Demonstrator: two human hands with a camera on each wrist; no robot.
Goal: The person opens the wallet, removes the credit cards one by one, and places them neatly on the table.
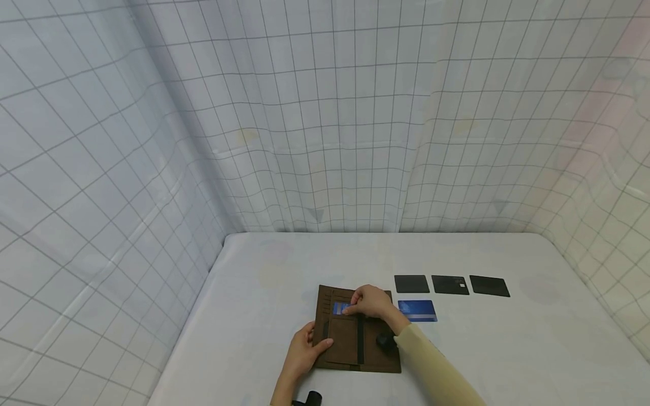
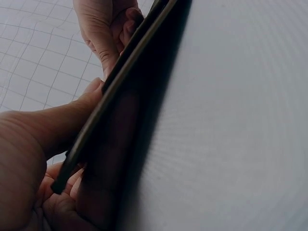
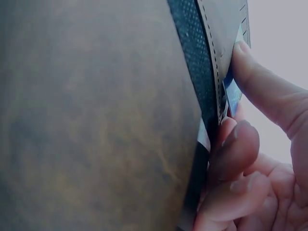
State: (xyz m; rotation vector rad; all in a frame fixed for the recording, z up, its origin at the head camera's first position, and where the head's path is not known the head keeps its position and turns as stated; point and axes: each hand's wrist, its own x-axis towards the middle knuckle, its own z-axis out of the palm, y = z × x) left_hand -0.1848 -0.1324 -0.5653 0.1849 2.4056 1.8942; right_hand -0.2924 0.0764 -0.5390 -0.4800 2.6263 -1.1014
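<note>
Closest to the head camera is the left hand [image 1: 303,351], thumb curled over the left edge of the open brown wallet [image 1: 350,344] on the white table [image 1: 508,349], gripping it. The right hand [image 1: 373,303] sits on the wallet's upper half, pinching a blue card [image 1: 340,308] at a slot. Just right of the wallet lies another blue card [image 1: 418,310], and beyond it three black cards [image 1: 451,285] in a row. The right wrist view shows fingertips [image 3: 240,144] against the card's edge by the leather; the left wrist view only gets the wallet edge-on.
</note>
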